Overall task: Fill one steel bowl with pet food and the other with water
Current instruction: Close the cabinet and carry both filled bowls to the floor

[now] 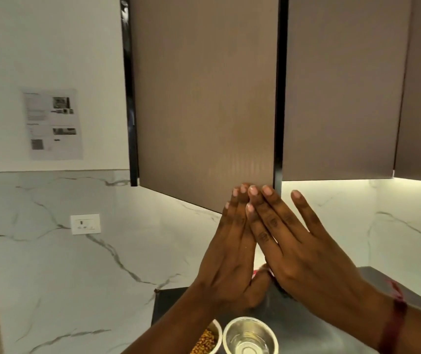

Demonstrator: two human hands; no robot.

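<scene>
Both hands are raised in front of me with straight fingers, tips leaning together just below a brown cabinet door. My left hand point(227, 254) and my right hand point(304, 251) hold nothing. At the bottom edge two steel bowls stand side by side on the dark counter point(306, 325). One steel bowl point(250, 337) holds clear water. The other bowl point(210, 338), partly hidden by my left forearm, holds yellow-brown pet food. A small red thing shows between my hands, too hidden to identify.
Brown wall cabinets point(204, 98) hang close overhead, the nearer door's lower edge at fingertip height. White marble wall with a socket point(85, 224) on the left, a printed sheet point(52, 123) above it. A red thread circles my right wrist.
</scene>
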